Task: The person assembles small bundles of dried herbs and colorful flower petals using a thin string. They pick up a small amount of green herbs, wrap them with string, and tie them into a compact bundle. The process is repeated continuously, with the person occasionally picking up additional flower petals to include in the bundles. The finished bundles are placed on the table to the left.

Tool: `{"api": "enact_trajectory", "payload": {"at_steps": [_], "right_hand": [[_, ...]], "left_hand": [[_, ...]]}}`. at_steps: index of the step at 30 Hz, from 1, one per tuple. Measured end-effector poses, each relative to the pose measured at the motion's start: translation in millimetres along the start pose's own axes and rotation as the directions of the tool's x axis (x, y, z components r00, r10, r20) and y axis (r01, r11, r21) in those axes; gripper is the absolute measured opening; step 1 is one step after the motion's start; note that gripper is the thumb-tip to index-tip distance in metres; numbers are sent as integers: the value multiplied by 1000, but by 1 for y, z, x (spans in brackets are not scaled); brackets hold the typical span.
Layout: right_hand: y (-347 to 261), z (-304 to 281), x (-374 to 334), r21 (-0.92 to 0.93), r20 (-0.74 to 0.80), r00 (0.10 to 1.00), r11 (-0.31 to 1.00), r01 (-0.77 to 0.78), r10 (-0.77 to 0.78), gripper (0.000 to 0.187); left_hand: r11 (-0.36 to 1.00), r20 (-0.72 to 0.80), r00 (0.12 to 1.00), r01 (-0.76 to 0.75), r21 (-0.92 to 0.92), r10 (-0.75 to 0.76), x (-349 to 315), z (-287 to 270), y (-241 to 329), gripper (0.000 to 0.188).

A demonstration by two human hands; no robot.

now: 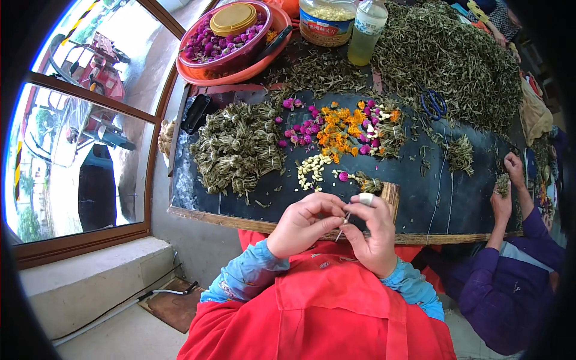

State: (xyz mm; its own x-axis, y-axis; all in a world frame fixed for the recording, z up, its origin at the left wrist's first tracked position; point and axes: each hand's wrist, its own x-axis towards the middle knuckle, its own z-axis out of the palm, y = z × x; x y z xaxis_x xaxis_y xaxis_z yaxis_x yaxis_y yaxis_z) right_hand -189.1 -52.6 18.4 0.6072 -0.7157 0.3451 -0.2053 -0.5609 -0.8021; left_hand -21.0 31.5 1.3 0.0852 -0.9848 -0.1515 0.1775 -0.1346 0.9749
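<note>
Close together at the table's front edge, my left hand (307, 223) and my right hand (375, 233) meet fingertip to fingertip. Both pinch a thin, pointed, needle-like piece (341, 231); its exact kind is too small to tell. White tape (365, 198) wraps one finger of my right hand. Just beyond my hands lies a small dried-leaf bundle (368, 183) with a purple globe flower (343, 176) by it. A wooden block (390, 197) stands at the edge beside my right hand. Pale seed-like pieces (311, 170) are scattered ahead of my left hand.
Tied leaf bundles (237, 147) are heaped at left, near orange flowers (339, 132). Behind stand a purple basin (264, 45), a jar (327, 27) and a bottle (366, 36). Blue scissors (433, 105) lie by the leaf pile (447, 66). A co-worker's hand (501, 204) holds a bundle.
</note>
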Motion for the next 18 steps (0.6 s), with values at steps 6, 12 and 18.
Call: {"api": "enact_trajectory", "payload": {"at_steps": [6, 12, 18], "right_hand": [[8, -4, -17, 414, 76, 997, 910, -6, -27, 14], [11, -14, -25, 569, 123, 990, 822, -18, -64, 11], [9, -12, -26, 600, 207, 968, 763, -239, 141, 14]], "left_hand": [[896, 64, 998, -22, 443, -7, 5, 5, -10, 19], [686, -122, 977, -32, 727, 175, 11, -27, -13, 13], [402, -233, 936, 113, 909, 263, 32, -36, -18, 10]]}}
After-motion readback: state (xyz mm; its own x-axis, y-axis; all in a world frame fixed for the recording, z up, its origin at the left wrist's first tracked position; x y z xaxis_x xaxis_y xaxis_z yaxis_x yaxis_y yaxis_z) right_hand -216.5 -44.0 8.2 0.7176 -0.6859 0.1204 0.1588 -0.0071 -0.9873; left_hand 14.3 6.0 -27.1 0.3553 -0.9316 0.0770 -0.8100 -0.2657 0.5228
